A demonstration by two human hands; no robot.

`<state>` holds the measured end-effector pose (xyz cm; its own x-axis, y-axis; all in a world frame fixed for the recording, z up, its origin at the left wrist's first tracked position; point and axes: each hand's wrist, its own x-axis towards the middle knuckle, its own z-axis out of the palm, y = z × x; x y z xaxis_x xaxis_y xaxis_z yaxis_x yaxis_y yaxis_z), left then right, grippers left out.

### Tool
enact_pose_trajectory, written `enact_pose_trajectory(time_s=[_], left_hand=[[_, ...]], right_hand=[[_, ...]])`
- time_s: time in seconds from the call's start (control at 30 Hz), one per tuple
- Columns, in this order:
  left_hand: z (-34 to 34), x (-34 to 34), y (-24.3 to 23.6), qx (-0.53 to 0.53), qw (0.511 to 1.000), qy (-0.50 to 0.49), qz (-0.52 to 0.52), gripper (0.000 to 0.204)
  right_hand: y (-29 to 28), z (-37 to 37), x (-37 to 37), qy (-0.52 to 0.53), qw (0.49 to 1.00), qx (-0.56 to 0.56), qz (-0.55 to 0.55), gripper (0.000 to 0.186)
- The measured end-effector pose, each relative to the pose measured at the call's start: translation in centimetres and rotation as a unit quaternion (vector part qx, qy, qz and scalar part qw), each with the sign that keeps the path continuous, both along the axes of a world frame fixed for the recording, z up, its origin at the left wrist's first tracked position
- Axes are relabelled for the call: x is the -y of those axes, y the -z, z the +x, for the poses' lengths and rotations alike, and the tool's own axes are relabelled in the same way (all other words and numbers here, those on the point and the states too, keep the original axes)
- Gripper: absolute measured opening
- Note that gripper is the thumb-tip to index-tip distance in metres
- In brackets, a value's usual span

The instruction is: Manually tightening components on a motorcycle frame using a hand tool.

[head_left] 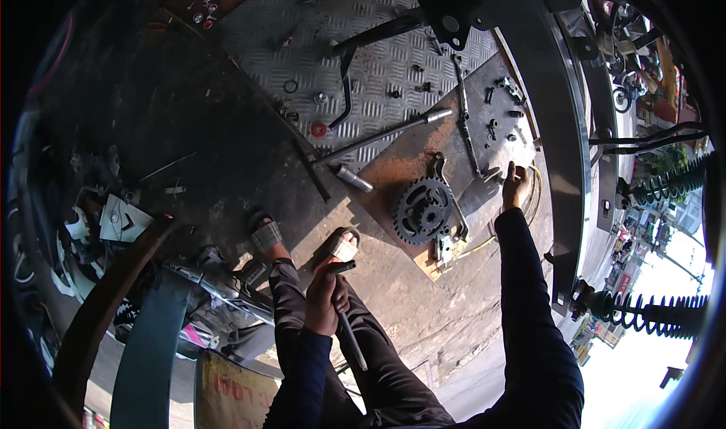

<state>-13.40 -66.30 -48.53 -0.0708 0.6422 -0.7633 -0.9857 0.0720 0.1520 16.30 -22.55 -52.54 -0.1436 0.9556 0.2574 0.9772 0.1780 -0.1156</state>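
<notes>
My left hand (327, 302) is closed around a dark metal L-shaped wrench (352, 342), held above my legs with its long shaft slanting down. My right hand (516, 188) reaches out over a metal sheet (484, 104) on the right, its fingers drawn together; whatever they pinch is too small to make out. Just left of those fingertips lies the end of a long thin bar (464, 115). Small bolts and fittings (493, 129) are spread beyond the hand. Nearer me, a toothed sprocket (423, 211) rests on the sheet beside a curved metal lever (452, 195).
A long socket bar (386, 136), a bent pedal-like lever (345, 89) and a red ring (318, 130) lie on tread plate (302, 21). A dark frame beam (563, 126) and green coil springs (650, 312) stand at right. Loose parts crowd the left. My sandalled feet (344, 246) are below.
</notes>
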Motion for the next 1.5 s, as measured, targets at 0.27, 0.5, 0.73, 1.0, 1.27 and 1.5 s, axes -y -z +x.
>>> enact_pose_trajectory(time_s=[0.27, 0.5, 0.73, 1.0, 1.27, 1.5], left_hand=[[-1.2, -1.1, 3.8, -0.036, 0.999, 0.008, 0.02, 0.035], [-7.0, -1.6, 1.7, -0.113, 0.98, 0.118, 0.112, 0.045], [-4.1, -4.5, -1.3, -0.138, 0.979, 0.055, 0.141, 0.032], [-10.5, -7.6, -12.5, -0.403, 0.91, 0.093, 0.021, 0.027], [-11.3, -11.2, -17.6, -0.274, 0.945, 0.14, 0.111, 0.037], [-8.4, -12.6, -19.4, -0.124, 0.941, 0.228, 0.219, 0.043]], right_hand=[[0.2, -11.4, -7.7, 0.012, 0.975, 0.111, 0.194, 0.037], [2.8, -8.2, -11.4, 0.013, 0.994, 0.111, -0.002, 0.038], [-0.6, -5.8, -12.1, 0.003, 0.989, 0.048, 0.142, 0.019], [-17.2, -27.4, 23.2, -0.093, 0.716, -0.572, -0.39, 0.023], [-23.7, -26.4, 22.6, -0.121, 0.697, -0.539, -0.458, 0.022], [-25.8, -21.8, 22.0, -0.179, 0.752, -0.455, -0.443, 0.021]])
